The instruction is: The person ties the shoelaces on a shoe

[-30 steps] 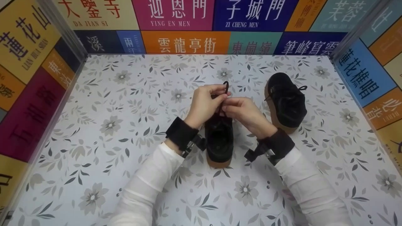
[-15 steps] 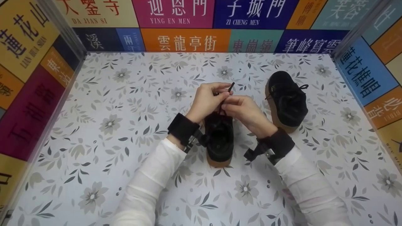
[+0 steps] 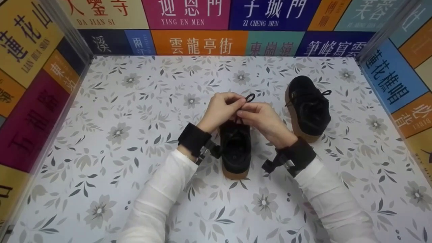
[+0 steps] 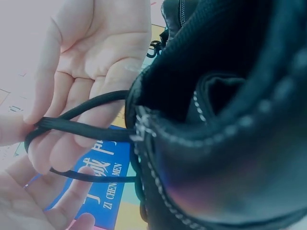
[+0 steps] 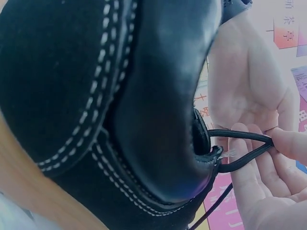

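Observation:
A black shoe (image 3: pixel 236 160) with a tan sole and pale stitching stands between the forearms, its opening towards me. Both hands meet over its front part. My left hand (image 3: pixel 221 109) pinches the black shoelace (image 4: pixel 86 127) between thumb and fingers, and a small loop of it pokes out above the fingertips. Right against it, my right hand (image 3: pixel 263 119) pinches the lace too, thumb and forefinger together. In the right wrist view, two strands of lace (image 5: pixel 240 135) run taut from the shoe to the pinching fingers. The hands hide the toe in the head view.
A second black shoe (image 3: pixel 308 108), its lace tied, stands to the right on the white floral tabletop (image 3: pixel 135 189). Coloured panels (image 3: pixel 199 42) with printed characters wall the table at the back and sides. Each wrist wears a black band (image 3: pixel 195 141) with a small camera.
The lace loop above the fingertips stood tall, then tipped to the right, and is now smaller and lower. The left fingers have curled down closer to the right hand. The shoes stay put.

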